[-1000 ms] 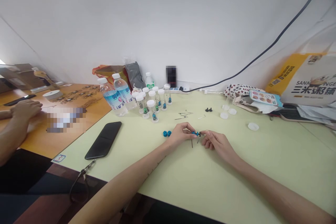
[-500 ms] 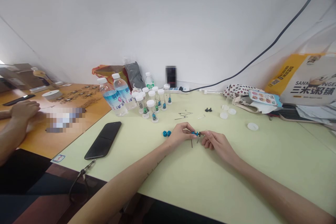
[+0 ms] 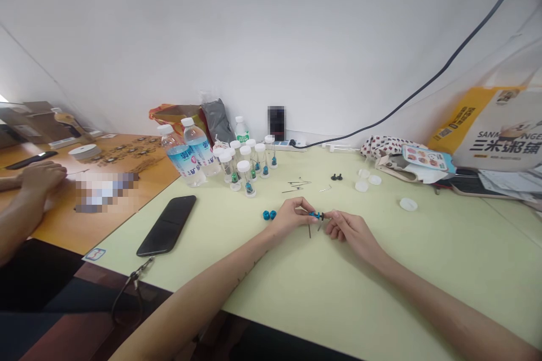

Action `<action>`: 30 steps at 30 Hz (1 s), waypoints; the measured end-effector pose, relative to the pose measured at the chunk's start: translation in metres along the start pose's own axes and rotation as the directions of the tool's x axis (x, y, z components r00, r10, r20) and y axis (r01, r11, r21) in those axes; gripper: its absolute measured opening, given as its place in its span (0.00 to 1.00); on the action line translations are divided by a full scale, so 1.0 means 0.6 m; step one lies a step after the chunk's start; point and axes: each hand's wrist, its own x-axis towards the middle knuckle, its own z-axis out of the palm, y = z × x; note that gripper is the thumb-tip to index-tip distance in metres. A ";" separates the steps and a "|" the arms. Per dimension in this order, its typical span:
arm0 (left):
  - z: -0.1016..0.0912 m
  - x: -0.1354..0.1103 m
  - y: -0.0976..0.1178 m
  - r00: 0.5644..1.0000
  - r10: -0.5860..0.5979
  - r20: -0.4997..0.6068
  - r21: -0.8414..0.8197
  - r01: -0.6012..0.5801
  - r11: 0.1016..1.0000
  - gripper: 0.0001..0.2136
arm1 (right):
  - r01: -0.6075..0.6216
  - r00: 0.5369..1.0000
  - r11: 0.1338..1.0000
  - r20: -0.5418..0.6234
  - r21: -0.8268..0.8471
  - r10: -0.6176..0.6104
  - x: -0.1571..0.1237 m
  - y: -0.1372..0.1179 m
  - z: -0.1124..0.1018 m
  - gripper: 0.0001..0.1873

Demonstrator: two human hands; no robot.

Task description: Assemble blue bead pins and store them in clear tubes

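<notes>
Partly between fingers (image 3: 302, 201) of the left hand (image 3: 289, 218), a small blue-and-black part (image 3: 317, 215).

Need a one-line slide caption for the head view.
Left hand pinches a small blue part, right hand at its black end; two blue pieces lie nearby.

Small blue-and-black piece (image 3: 317, 215), held roughly level just above the tabletop, pinched at its left end by the left hand (image 3: 294, 213). Bright blue along the middle, surface notched. Black part (image 3: 322, 216) seen at the right end, met or nearly met by the fingertips of the right hand (image 3: 345, 225). Below, a thin dark rod (image 3: 310, 231) is seen, nearly upright; beside it a shorter rod (image 3: 319, 226), tilted. Joins too small to be made out.
</notes>
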 end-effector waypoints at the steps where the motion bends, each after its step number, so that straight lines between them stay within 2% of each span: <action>1: 0.000 0.000 0.000 1.000 -0.001 -0.003 -0.003 0.001 1.000 0.17 | 0.002 1.000 1.000 0.000 -0.003 -0.002 0.000 0.000 0.000 0.27; 30: 0.000 -0.001 0.001 1.000 -0.002 -0.005 0.010 0.002 1.000 0.16 | 0.004 1.000 1.000 -0.001 -0.010 -0.004 -0.001 0.000 0.000 0.27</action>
